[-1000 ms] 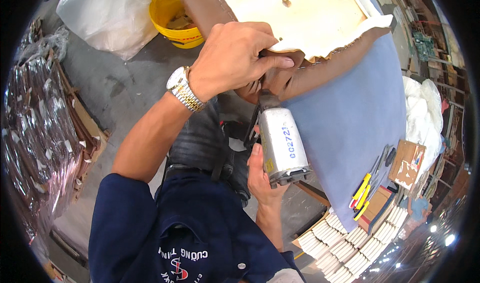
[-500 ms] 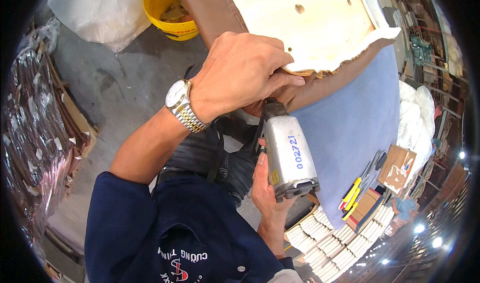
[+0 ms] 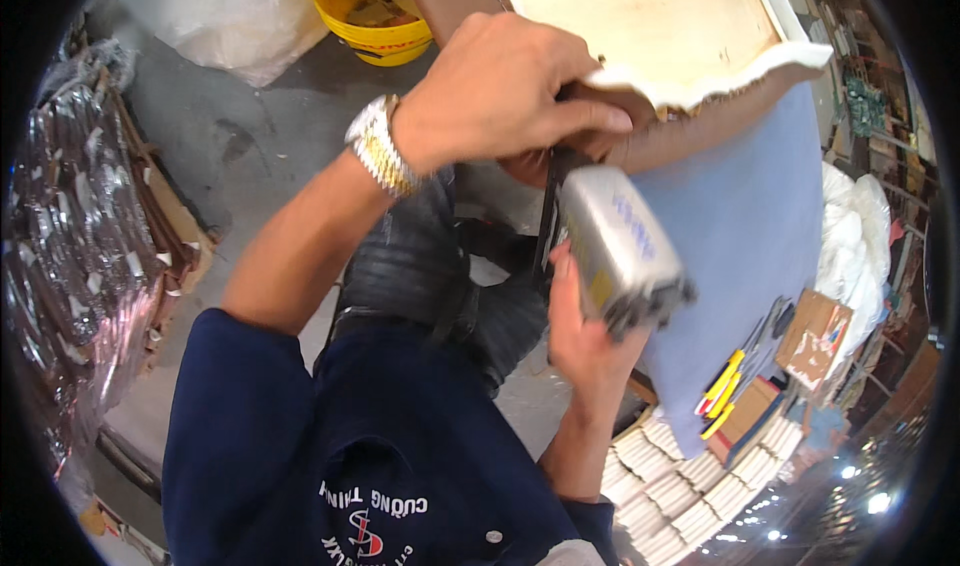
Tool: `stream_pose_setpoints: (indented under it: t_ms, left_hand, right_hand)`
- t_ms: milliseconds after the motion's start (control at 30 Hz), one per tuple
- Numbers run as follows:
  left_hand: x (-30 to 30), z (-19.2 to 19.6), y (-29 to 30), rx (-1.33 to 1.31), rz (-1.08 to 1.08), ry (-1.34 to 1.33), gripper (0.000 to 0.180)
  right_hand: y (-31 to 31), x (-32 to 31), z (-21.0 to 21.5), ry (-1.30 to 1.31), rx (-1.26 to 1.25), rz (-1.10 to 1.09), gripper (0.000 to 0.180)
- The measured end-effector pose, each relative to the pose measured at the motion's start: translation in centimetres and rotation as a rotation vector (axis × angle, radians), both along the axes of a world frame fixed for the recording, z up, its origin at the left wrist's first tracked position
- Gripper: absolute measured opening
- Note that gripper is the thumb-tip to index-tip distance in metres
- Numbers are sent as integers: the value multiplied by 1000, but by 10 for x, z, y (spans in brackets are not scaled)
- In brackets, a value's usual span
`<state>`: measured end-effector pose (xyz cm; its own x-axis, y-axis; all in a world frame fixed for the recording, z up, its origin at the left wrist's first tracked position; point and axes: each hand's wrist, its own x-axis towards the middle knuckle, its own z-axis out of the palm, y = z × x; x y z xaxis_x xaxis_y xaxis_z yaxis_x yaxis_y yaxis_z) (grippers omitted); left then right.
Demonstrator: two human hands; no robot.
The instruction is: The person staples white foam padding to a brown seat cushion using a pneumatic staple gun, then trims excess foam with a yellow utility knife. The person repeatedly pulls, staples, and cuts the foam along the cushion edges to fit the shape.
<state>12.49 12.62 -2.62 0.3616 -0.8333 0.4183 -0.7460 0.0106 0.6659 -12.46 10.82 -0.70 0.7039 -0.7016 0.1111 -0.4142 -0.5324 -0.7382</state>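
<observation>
My left hand (image 3: 505, 91), with a watch on its wrist, is closed on the edge of a brown upholstery cover (image 3: 715, 136). Thumb and fingers pinch it where it folds over white padding (image 3: 735, 84) around a pale wooden board (image 3: 660, 26). Just below, my right hand (image 3: 585, 341) grips a silver staple gun (image 3: 620, 241), blurred by motion. The gun's nose points up toward the cover under my left hand; whether it touches is hidden. Most of my right fingers are behind the gun.
A blue-covered work surface (image 3: 745, 226) bears the upholstered piece, yellow-handled pliers (image 3: 728, 386) and a small cardboard box (image 3: 815, 336). Rows of white strips (image 3: 690, 471) lie at the near right. A yellow bucket (image 3: 390, 44), white plastic bag (image 3: 225, 16) and plastic-wrapped brown stack (image 3: 80, 236) stand left.
The whole view has shifted slightly. My right hand has raised the staple gun closer to the cover's edge and tilted it. My left hand keeps its pinch, moved a little upward.
</observation>
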Motion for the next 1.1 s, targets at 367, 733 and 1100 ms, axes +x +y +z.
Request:
stream_pose_setpoints:
  t_ms: [367, 733, 1100]
  left_hand:
    - [108, -45, 0, -149, 638, 49, 89]
    - [90, 22, -96, -121, 416, -412, 84]
    - [-35, 26, -49, -67, 280, -353, 37]
  right_hand:
    - [-54, -116, 31, -568, 668, -474, 40]
    - [-130, -200, -38, -1006, 1012, -373, 46]
    - [-113, -182, -33, -1044, 885, -391, 46]
